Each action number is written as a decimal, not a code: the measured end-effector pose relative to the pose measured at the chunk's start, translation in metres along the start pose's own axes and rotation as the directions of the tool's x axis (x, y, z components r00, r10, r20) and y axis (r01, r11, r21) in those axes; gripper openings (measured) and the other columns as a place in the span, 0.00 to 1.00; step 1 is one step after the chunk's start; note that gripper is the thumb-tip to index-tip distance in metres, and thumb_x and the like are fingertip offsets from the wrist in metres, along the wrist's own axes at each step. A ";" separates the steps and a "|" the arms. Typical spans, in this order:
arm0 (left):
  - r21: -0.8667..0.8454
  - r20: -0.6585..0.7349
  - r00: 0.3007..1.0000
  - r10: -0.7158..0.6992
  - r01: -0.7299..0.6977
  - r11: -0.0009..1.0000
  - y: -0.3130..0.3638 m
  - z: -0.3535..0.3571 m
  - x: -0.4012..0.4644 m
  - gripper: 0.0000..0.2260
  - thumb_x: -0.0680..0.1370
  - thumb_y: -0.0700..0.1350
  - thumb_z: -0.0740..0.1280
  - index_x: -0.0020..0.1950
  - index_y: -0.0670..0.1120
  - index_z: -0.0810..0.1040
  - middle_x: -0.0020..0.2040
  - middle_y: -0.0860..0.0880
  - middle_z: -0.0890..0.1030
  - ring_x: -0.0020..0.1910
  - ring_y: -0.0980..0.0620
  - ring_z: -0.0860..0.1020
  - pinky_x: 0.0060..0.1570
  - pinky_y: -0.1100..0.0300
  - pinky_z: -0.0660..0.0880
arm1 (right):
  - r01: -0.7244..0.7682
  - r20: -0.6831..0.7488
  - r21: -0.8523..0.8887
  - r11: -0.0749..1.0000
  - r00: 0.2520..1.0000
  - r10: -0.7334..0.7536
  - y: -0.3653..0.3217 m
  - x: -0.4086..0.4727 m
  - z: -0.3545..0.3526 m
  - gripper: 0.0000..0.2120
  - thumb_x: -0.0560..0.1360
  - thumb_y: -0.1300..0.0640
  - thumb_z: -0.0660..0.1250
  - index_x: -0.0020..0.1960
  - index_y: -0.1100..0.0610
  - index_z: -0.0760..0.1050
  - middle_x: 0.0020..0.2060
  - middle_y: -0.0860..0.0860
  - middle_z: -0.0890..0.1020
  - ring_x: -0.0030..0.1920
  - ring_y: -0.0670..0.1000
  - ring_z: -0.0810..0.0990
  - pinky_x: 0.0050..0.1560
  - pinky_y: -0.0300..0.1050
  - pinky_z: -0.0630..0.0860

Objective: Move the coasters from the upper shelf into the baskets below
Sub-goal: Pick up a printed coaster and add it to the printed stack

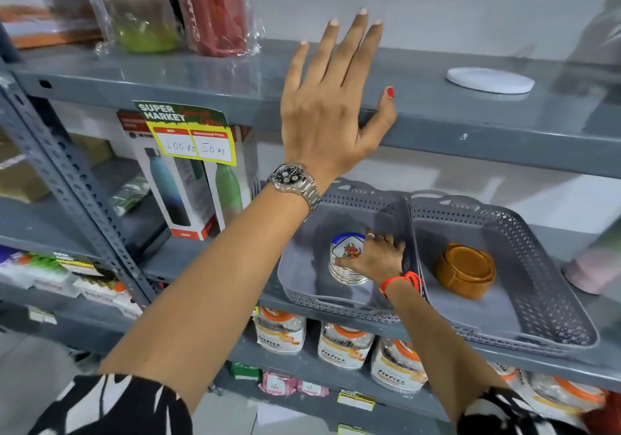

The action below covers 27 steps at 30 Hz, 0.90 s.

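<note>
My left hand (331, 105) is raised flat against the front of the grey upper shelf (470, 122), fingers spread, holding nothing. A white round coaster (490, 80) lies on that shelf to its right. My right hand (376, 258) reaches down into the left grey basket (302, 266) and grips a stack of floral white coasters (347, 253) resting on the basket floor. The right grey basket (537, 286) holds a brown coaster set (465, 270).
Wrapped bottles (215, 7) stand at the upper shelf's left. Boxed bottles (188, 179) sit left of the baskets behind a price tag (191, 135). Jars (344, 345) line the shelf below. A slotted upright (70, 192) runs down the left.
</note>
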<state>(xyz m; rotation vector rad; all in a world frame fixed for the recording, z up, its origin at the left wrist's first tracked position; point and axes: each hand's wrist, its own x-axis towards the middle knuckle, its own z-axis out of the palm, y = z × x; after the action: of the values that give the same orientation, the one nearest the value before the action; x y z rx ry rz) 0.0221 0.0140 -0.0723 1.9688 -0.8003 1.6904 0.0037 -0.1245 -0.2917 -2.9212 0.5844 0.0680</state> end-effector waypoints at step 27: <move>-0.062 0.104 0.994 -0.015 0.022 0.998 0.004 -0.013 0.003 0.25 0.77 0.53 0.57 0.70 0.41 0.72 0.67 0.44 0.75 0.67 0.44 0.73 0.68 0.47 0.61 | 0.394 -0.981 0.096 0.914 0.194 0.020 0.018 -0.140 -0.249 0.11 0.71 0.51 0.66 0.43 0.59 0.81 0.38 0.53 0.84 0.43 0.56 0.77 0.41 0.46 0.73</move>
<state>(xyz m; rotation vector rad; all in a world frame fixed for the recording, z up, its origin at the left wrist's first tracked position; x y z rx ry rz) 0.0096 0.0192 -0.0675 2.0283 -0.8586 1.5441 -0.1292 -0.1292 -0.0380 -2.2475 0.2367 -1.8690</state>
